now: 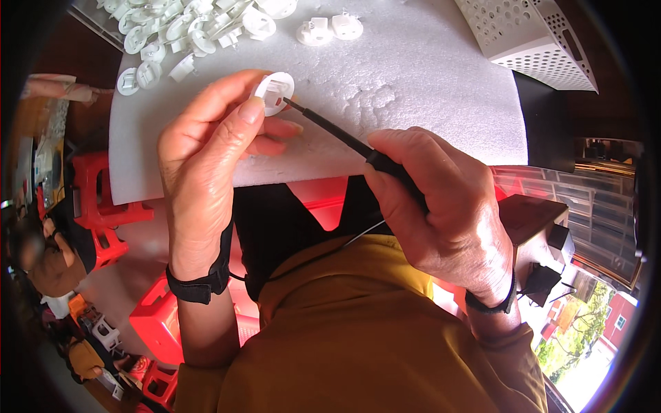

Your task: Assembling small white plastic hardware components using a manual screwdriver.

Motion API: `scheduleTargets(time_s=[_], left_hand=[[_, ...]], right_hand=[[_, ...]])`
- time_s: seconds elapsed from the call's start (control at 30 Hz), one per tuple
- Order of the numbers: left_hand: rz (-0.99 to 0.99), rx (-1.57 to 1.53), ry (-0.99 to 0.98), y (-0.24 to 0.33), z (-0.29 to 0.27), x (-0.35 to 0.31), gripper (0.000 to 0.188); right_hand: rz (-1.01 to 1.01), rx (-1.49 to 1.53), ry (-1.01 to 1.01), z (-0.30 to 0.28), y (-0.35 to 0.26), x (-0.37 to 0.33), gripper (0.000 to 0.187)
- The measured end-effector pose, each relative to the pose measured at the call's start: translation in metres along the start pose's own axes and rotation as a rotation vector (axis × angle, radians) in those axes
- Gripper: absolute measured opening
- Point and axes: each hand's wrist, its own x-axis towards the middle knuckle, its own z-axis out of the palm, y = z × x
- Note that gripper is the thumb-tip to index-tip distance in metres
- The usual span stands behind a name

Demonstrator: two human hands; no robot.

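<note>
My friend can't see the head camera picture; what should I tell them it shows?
A person's left hand holds a small round white part while the right hand aims a black screwdriver-like tool at it. More white parts lie on the white work surface.

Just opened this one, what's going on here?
A person's left hand pinches a white round part above a white sheet. The right hand grips a black screwdriver-like tool, its tip at the part; whether it touches is hard to tell. A pile of similar white parts lies at the sheet's far left.
</note>
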Motion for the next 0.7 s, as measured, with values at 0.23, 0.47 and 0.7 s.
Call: scheduleTargets(time_s=[0.23,0.47,0.7], left_hand=[[0.017,0.006,0.016,-0.001,-0.001,-0.002,0.031],[0.061,0.062,-0.03,-0.002,-0.001,-0.001,0.029],[0.048,-0.049,0.028,-0.001,0.001,-0.001,0.029]], right_hand=[[-0.034,-0.02,-0.006,0.006,-0.002,0.006,0.02],[-0.108,-0.2,0.004,0.015,-0.003,0.007,0.024],[-0.095,-0.146,0.062,0.008,-0.006,0.005,0.022]])
